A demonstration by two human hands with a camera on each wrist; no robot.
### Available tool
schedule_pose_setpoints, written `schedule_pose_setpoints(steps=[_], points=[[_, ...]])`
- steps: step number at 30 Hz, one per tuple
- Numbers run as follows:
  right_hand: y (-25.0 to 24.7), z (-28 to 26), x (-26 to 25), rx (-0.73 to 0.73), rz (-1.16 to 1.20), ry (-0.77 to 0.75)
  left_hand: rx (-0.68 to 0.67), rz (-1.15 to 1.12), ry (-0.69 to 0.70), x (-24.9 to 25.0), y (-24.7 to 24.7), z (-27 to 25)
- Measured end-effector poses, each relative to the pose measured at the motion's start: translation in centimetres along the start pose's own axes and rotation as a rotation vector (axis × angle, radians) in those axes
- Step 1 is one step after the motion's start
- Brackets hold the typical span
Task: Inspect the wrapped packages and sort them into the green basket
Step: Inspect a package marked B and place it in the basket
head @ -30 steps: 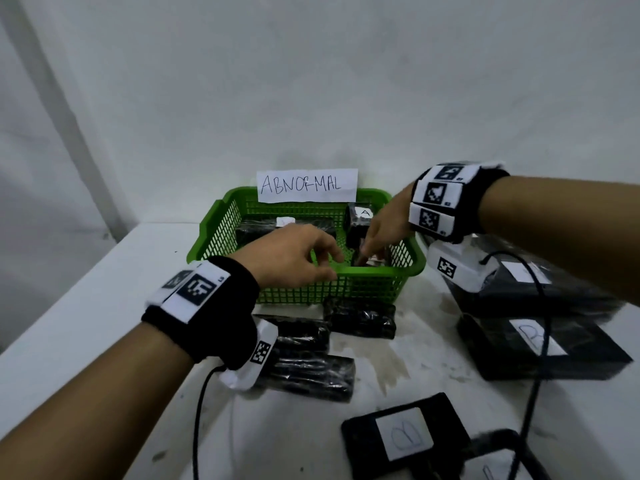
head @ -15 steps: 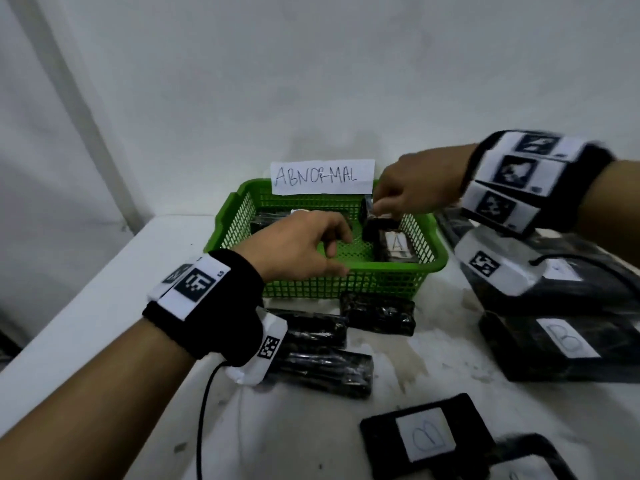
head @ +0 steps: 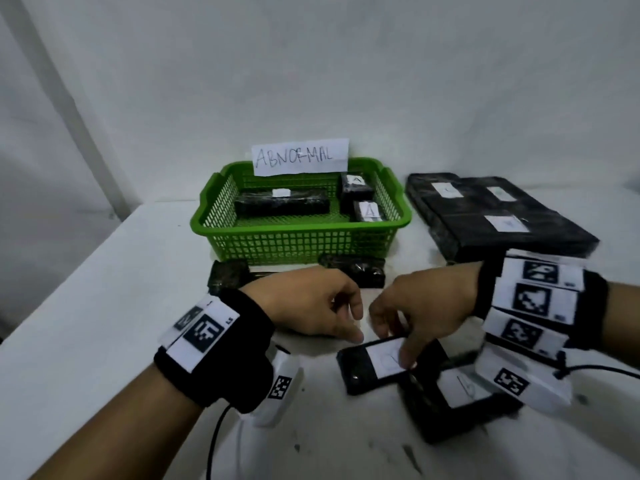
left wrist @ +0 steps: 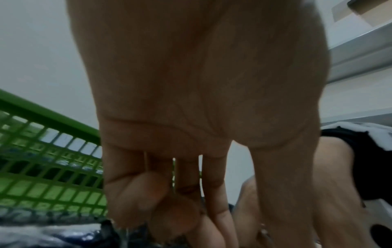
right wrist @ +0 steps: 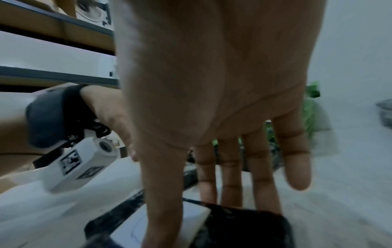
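The green basket [head: 298, 244] with its "ABNORMAL" sign stands at the back of the white table; its mesh wall [left wrist: 42, 167] also fills the left of the left wrist view. It holds one long black wrapped package [head: 280, 206] and two small ones marked A [head: 369, 211]. At the front my right hand [head: 393, 344] [right wrist: 197, 221] pinches a flat black package [head: 360, 372] [right wrist: 244, 226], thumb on its white label and fingers over its far edge. My left hand [head: 355, 325] [left wrist: 191, 209] hovers just left of it, fingers loosely curled and holding nothing.
A second flat labelled package [head: 464, 389] lies partly under my right wrist. Large black packages [head: 498, 216] are stacked right of the basket. Small black wrapped packages [head: 353, 271] [head: 228, 280] lie in front of it. The table's left edge runs diagonally.
My right hand left the basket, where a small A package now lies, and came down to the front to take the flat package. My left hand followed it toward the front.
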State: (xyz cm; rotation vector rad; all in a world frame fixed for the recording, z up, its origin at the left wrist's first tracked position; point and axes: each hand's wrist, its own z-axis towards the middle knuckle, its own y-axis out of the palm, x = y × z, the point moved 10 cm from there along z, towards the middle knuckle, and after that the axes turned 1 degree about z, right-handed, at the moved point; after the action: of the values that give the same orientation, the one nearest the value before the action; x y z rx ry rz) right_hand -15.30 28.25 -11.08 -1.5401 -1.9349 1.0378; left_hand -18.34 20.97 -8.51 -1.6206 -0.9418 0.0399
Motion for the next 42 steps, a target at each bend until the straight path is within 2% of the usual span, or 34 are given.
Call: schedule_pose_setpoints(steps=[3,5,8,11,13,16,19,25,30,33,35,38,40,42], points=[[-0.9,-0.7,1.1,0.116,0.062,0.012,0.05,0.021,0.038,1.3,0.0,0.2],[-3.1,-2.1,2.1,0.287,0.131,-0.007,0.166,-0.027,0.068,1.5,-1.6,-0.2],[-7.3,-5.5,3.4,0.606,0.385,-0.088,0.384,-0.218,0.073,0.8,-4.8,-1.3],[-10.3,-8.6,4.9,0.925,0.829,-0.242,0.643,-0.463,0.126,0.0,-8.4,-2.3],[-11.1,-9.5,5.7,1.061,1.015,-0.294,0.734,-0.624,0.185,0.0,-10.0,-2.5],[-12.8,-9.5,6.1,1.184,1.1,-0.365,0.777,-0.842,0.283,0.4,-11.5,-2.3],[-14.2,-9.0,6.4,1.243,1.199,-0.404,0.808,-0.911,0.333,0.6,-12.9,-2.4],[-15.5,-8.5,5.3,1.227,1.227,-0.463,0.887,-0.893,0.395,0.5,-14.8,-3.4],[-15.4,-8.3,5.1,1.345,1.165,-0.407,0.995,-0.788,0.392,-0.2,-14.9,-3.6],[-15.3,-8.5,4.4,1.377,1.103,-0.442,0.987,-0.68,0.414,0.2,-15.0,-4.3],[-15.1,-8.4,4.0,1.395,1.033,-0.403,0.959,-0.713,0.437,0.2,-15.1,-4.5],[-14.9,-7.4,3.7,1.33,0.984,-0.325,0.966,-0.751,0.446,-0.1,-15.4,-4.5],[-14.7,-6.5,3.5,1.23,1.11,-0.368,0.992,-0.723,0.443,-0.3,-15.6,-4.4],[-14.7,-6.5,3.8,1.225,1.19,-0.389,0.966,-0.735,0.455,-0.1,-15.4,-4.0]])
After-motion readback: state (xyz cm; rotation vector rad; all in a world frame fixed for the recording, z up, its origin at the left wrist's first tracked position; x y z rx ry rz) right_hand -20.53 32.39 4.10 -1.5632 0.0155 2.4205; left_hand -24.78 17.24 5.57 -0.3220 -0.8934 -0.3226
